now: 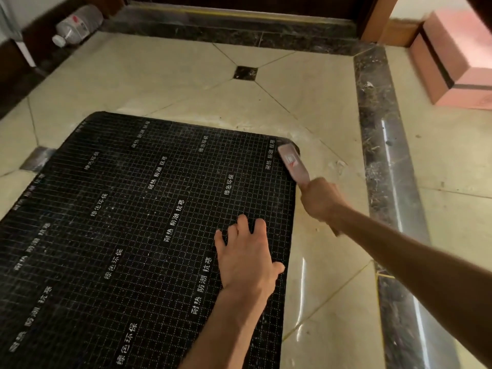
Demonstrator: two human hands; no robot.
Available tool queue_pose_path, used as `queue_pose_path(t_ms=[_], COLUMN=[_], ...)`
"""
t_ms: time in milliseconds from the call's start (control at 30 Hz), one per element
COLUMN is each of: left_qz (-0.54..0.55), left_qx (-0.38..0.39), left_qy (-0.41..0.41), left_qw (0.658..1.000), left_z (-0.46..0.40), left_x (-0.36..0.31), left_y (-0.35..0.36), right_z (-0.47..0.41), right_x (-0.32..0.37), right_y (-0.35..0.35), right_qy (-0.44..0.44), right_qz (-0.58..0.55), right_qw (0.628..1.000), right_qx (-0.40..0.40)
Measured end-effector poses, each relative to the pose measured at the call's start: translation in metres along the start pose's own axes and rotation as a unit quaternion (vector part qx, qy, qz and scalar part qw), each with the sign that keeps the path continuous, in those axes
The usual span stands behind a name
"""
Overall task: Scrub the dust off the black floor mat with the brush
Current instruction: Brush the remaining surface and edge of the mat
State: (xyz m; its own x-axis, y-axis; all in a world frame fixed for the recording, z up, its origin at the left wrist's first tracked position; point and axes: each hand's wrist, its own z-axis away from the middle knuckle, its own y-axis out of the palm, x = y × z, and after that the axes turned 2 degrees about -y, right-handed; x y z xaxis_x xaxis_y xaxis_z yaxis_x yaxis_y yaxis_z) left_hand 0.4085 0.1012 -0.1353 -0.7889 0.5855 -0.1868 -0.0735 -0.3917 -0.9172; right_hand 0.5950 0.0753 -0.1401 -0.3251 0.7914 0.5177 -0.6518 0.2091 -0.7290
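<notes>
Head view: black floor mat (127, 222) flat on tile, long axis running near-left to far-right. Brush (292, 162) on its far right corner, head pointing away, handle gripped in right hand (320, 199). Left hand (246, 255) spread, pressing mat near right edge. Unscrubbed expanse lies left of both hands; judged stroke direction leftward.

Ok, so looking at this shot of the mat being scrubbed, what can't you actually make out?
- Brush bristles: head view, hidden under its pale back.
- Brush handle: wrapped by the right hand.
- Black floor mat: near and left parts cut off by the frame edge.
- Mat under the left hand: covered by the palm.
- Plastic bottle label: blurred, too small to read.
</notes>
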Motion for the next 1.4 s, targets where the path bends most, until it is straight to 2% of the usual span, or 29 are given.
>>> queue_pose_path(t_ms=[100, 367, 533, 667, 800, 933, 1200, 1333, 1400], left_qz=[-0.002, -0.004, -0.019, -0.018, -0.025, -0.032, -0.021, -0.025, -0.019], left_qx=[0.005, -0.001, -0.011, -0.032, -0.022, -0.004, -0.002, 0.017, 0.029], left_qy=[0.001, 0.000, 0.013, 0.020, 0.030, 0.032, 0.072, 0.085, 0.091], left_qw=[1.000, 1.000, 1.000, 0.999, 0.999, 0.999, 0.997, 0.996, 0.995], left_z=[-0.002, -0.002, -0.001, -0.001, 0.001, -0.002, -0.004, -0.005, -0.007], left_x=[0.001, 0.001, 0.003, 0.005, 0.007, 0.009, 0.022, 0.027, 0.029], left_y=[0.001, -0.001, -0.001, 0.002, 0.002, -0.001, -0.005, -0.006, -0.010], right_z=[0.022, -0.049, 0.044, 0.128, 0.078, 0.029, 0.152, 0.094, 0.062], right_x=[-0.013, 0.032, -0.021, -0.046, -0.028, -0.001, -0.038, -0.026, -0.014], right_y=[0.001, -0.010, 0.028, 0.051, 0.032, 0.020, 0.068, 0.054, 0.044], right_qy=[-0.014, 0.000, -0.036, -0.056, -0.048, -0.040, -0.042, -0.053, -0.034], right_qz=[-0.004, 0.005, 0.072, 0.048, 0.055, -0.013, -0.014, 0.021, -0.010], right_qw=[1.000, 0.999, 0.997, 0.997, 0.997, 0.999, 0.999, 0.998, 0.998], right_qx=[0.017, -0.042, -0.015, 0.024, -0.008, -0.032, 0.021, -0.022, -0.042])
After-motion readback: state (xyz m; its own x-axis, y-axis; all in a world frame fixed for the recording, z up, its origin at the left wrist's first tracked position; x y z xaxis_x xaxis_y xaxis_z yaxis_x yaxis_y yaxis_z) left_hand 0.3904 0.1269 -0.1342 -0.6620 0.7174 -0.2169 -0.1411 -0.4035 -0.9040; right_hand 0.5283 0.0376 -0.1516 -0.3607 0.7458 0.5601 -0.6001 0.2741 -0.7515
